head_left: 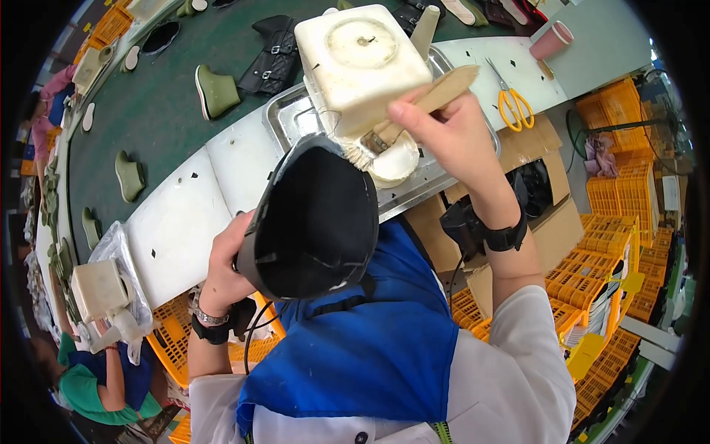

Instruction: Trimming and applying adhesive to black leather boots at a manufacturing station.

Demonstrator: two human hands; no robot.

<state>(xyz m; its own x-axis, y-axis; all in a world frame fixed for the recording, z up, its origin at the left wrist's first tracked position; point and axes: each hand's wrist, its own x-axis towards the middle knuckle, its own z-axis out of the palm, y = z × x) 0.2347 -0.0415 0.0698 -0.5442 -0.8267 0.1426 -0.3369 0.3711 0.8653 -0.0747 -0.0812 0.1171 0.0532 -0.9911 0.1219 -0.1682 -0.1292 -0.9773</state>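
Note:
My left hand (228, 259) is closed round the outer side of a black boot shaft (314, 214), its wide opening turned up toward me. A flat wooden-handled brush (425, 107) is pinched in my right hand (451, 133). Its pale bristles point down and left, beside the boot shaft's far rim and at the round white spout cup (397, 164) of a square white plastic container (362, 66). Whether the bristles touch the rim or the cup, I cannot tell. The container rests in a shallow metal tray (285, 115).
Yellow-handled scissors (515, 109) and a pink cup (551, 41) lie to the right. Beyond the white bench (177, 214), a green belt (170, 89) carries boots. Cardboard boxes (543, 140) and orange crates (592, 259) stand at right. A co-worker in green (96, 388) sits at left.

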